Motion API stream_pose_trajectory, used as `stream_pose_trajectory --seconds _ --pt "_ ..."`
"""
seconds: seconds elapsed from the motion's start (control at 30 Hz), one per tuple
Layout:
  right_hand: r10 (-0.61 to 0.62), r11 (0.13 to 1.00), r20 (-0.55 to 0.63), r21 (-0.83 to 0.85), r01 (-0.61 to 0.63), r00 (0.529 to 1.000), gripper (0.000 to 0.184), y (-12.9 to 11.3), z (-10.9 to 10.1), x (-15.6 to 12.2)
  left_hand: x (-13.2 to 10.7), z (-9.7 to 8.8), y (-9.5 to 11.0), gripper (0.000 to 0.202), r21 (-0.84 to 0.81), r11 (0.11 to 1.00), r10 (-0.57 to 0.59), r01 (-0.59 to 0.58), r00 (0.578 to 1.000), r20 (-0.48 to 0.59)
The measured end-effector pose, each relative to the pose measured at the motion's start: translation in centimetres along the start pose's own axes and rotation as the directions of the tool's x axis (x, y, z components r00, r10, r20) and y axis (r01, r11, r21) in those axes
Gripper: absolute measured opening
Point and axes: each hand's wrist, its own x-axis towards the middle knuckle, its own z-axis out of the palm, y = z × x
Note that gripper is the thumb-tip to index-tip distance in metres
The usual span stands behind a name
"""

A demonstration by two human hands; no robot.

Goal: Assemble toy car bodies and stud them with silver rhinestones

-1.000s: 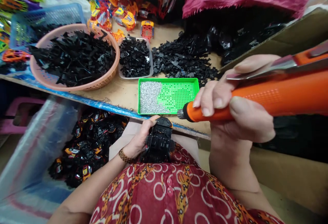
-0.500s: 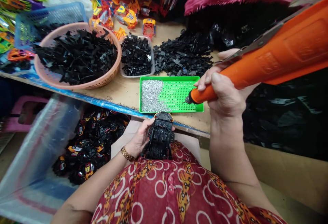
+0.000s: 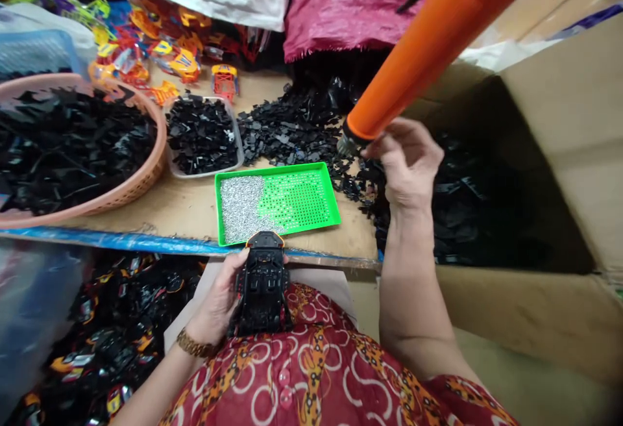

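Note:
My left hand (image 3: 217, 306) is closed round a black toy car chassis (image 3: 263, 289), held underside up on my lap at the table's edge. My right hand (image 3: 406, 163) hovers over a loose pile of small black plastic parts (image 3: 292, 127), fingers curled at the metal nose of a long orange electric screwdriver (image 3: 428, 43). The screwdriver slants up to the top right. I cannot see whether the fingers grip it or something else. A green perforated tray (image 3: 306, 202) lies between the hands, with silver screws (image 3: 241, 208) heaped in its left half.
A pink basket (image 3: 141, 182) and a clear tub (image 3: 204, 173), both holding black parts, stand left of the pile. Coloured toy car bodies (image 3: 180, 62) lie at the back. A big cardboard box (image 3: 559, 121) is on the right. Finished toy cars (image 3: 121, 322) fill a bin below the table.
My right hand has moved from the green tray up and right to the black pile. The screwdriver has swung steeply upward. The view has shifted right. My left hand still holds the chassis.

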Motion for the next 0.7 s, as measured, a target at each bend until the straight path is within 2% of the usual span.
stream_pose_trajectory --seconds 0.07,0.13,0.23,0.37,0.47,0.6,0.7 --pt "0.104 0.977 0.054 -0.191 -0.092 0.993 0.018 2.1 -0.8 -1.4 0.3 -0.3 -0.4 0.058 -0.006 1.000 -0.014 0.014 1.000 0.011" --pt "0.232 0.881 0.142 -0.450 -0.146 0.962 0.007 3.7 -0.9 -2.9 0.9 -0.8 -0.9 0.059 -0.013 0.999 -0.029 0.029 0.999 0.029" --pt "0.308 0.750 0.205 -0.653 -0.104 0.929 0.012 5.1 -0.1 -4.2 1.5 -1.4 -1.4 0.058 -0.013 0.999 -0.035 0.035 0.999 0.029" --pt "0.342 0.678 0.219 -0.731 -0.079 0.914 0.009 5.8 1.0 -4.6 1.4 -1.1 -1.4 0.056 -0.030 0.998 -0.051 0.052 0.998 0.023" --pt "0.378 0.644 0.232 -0.761 -0.075 0.896 0.007 5.6 0.9 -4.9 1.1 -0.8 -1.3 0.055 -0.032 0.997 -0.066 0.067 0.997 0.026" --pt "0.379 0.654 0.218 -0.751 -0.093 0.899 0.013 5.0 0.3 -5.9 1.2 -0.9 -1.3 0.056 -0.008 0.999 -0.049 0.049 0.999 0.007" --pt "0.365 0.696 0.209 -0.708 -0.117 0.907 0.010 4.7 0.1 -6.6 1.4 -1.1 -1.4 0.057 0.018 0.998 -0.054 0.054 0.999 0.000"
